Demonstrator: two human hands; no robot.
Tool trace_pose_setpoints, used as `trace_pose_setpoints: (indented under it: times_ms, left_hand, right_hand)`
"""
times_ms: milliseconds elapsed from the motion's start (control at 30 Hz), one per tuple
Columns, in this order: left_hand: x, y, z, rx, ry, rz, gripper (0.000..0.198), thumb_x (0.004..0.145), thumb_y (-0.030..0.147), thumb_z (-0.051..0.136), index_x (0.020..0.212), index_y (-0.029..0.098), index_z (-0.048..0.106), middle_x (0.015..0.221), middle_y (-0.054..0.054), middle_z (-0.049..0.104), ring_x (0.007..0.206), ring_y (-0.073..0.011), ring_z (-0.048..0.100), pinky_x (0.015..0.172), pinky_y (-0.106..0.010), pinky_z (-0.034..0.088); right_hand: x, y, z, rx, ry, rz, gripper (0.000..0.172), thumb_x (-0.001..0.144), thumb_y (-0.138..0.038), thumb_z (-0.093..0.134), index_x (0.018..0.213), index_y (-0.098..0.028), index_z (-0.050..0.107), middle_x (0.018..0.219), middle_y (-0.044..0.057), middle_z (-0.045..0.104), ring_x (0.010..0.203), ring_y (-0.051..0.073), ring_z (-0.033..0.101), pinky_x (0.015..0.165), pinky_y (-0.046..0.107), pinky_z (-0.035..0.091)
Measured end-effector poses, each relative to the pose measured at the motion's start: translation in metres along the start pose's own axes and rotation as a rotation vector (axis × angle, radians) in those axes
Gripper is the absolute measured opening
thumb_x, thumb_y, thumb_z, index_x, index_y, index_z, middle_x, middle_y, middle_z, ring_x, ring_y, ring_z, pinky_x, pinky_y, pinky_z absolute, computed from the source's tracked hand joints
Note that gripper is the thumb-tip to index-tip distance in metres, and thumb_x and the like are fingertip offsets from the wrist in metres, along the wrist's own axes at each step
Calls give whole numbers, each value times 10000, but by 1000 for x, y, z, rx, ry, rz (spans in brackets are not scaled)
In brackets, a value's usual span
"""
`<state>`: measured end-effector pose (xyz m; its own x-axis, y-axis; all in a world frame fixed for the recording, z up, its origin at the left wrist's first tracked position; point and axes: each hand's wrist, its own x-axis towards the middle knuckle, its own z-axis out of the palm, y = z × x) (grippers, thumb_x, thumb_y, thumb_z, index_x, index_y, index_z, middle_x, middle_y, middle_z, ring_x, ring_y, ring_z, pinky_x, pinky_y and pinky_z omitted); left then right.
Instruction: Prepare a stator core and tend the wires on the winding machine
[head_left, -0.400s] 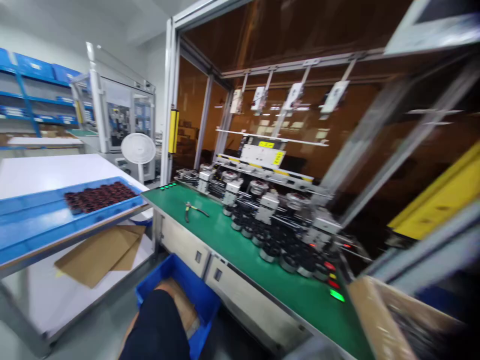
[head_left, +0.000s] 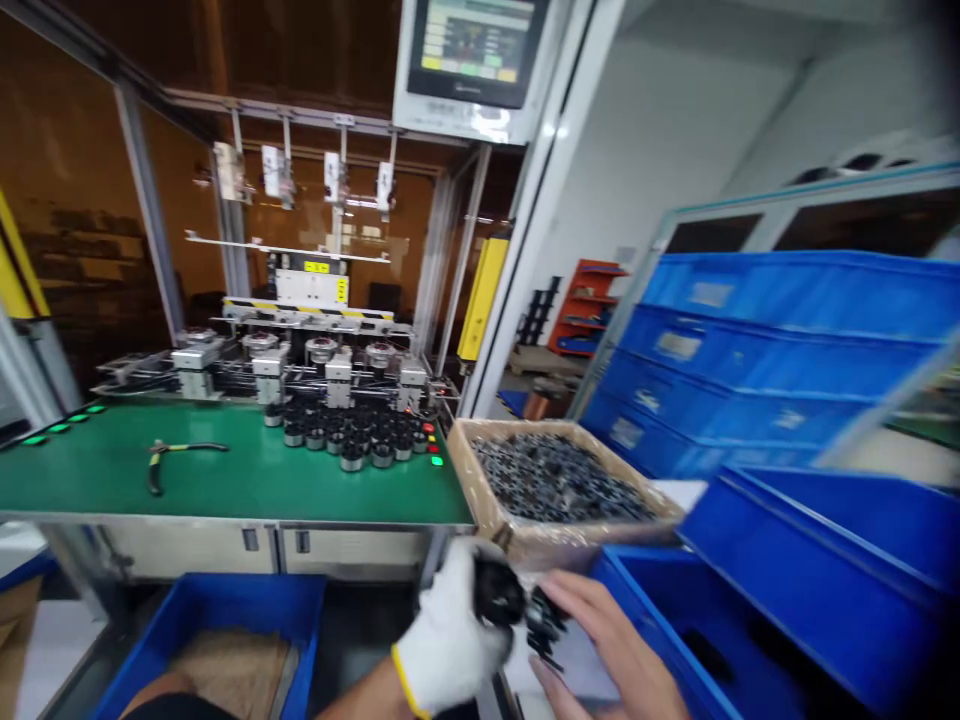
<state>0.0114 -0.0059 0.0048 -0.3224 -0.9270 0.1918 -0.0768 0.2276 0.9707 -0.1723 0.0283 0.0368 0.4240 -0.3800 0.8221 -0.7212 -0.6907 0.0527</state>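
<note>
Black round part (head_left: 498, 592) inside the curled left hand (head_left: 454, 625), dark piece (head_left: 543, 628) in the right hand's (head_left: 619, 645) pinch.

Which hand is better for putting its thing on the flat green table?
Probably the white-gloved left hand: it holds a round black part and looks nearer the flat green table than the bare right hand.

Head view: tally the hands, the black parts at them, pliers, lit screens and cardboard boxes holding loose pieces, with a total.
Hands, gloved left hand and bare right hand: 2
Black parts at them, round part and jagged part: 2
Pliers: 1
Lit screen: 1
Cardboard box holding loose pieces: 1
Total: 7
</note>
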Motion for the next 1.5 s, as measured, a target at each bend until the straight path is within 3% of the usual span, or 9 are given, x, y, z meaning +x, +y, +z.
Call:
trace_pose_setpoints:
  times_ms: [100,167,267,333,433,533,867,1167,1500]
  left_hand:
    - [-2,7,-22,-155,61,-67,654,623,15,652,1245,185,545,1194,-58,642,1115,-207,593,1013,-316,454]
    - [-3,8,-30,-382,51,-117,638,713,157,709,1317,184,505,1280,-81,612,1165,-218,578,1026,-324,453]
    - [-9,5,-29,-690,-50,-215,636,905,482,613,1441,215,397,1288,-113,598,1082,-214,615,893,-324,515]
    - [-15,4,-24,-744,-127,-201,688,904,579,596,1458,225,393,1259,-114,608,1059,-215,619,838,-299,522]
    - [-23,10,-21,-555,-177,-151,860,694,417,851,1432,239,447,1268,-76,624,1071,-216,619,895,-272,514]
    - [-28,22,-22,-308,-167,-228,971,566,214,893,1429,287,454,1242,-20,652,1016,-200,646,886,-254,525]
    - [-22,48,-25,-152,-180,-353,949,526,112,785,1412,273,485,1057,34,705,917,-164,646,797,-197,503]
    - [-24,51,-25,-78,-216,-306,852,589,117,745,1387,270,488,1124,26,685,944,-162,647,850,-209,503]
    - [-30,31,-12,-48,-79,-312,740,648,117,616,1363,269,497,1153,8,686,947,-174,662,820,-231,517]
  right_hand:
    - [10,-12,0,112,-12,72,401,860,-134,577,1258,-93,556,1154,165,622,1123,200,633,983,257,531]
    - [11,-17,0,159,-41,112,434,859,-121,593,1288,-89,537,1183,165,610,1166,197,605,1020,268,513]
    - [8,-20,0,218,-73,132,465,863,-134,638,1310,-83,521,1193,168,601,1188,200,583,1037,281,504]
    - [7,-21,-1,240,-72,125,460,860,-157,665,1294,-83,532,1173,168,597,1168,204,583,1021,286,515]
    - [10,-24,-4,242,-53,127,427,859,-156,651,1269,-92,546,1127,159,596,1098,200,603,959,284,549]
    - [12,-26,-6,251,-53,116,452,837,-84,605,1284,-91,541,1109,155,602,1067,199,616,917,287,566]
    - [7,-23,-6,195,-6,58,463,823,-102,648,1277,-75,561,1086,169,637,1037,231,636,874,334,576]
    - [9,-27,-5,232,13,36,466,829,-80,609,1291,-74,555,1085,166,619,1054,237,606,878,375,569]
    - [11,-31,-4,269,12,77,531,819,-63,624,1337,-120,522,1068,150,613,1042,233,600,866,398,573]
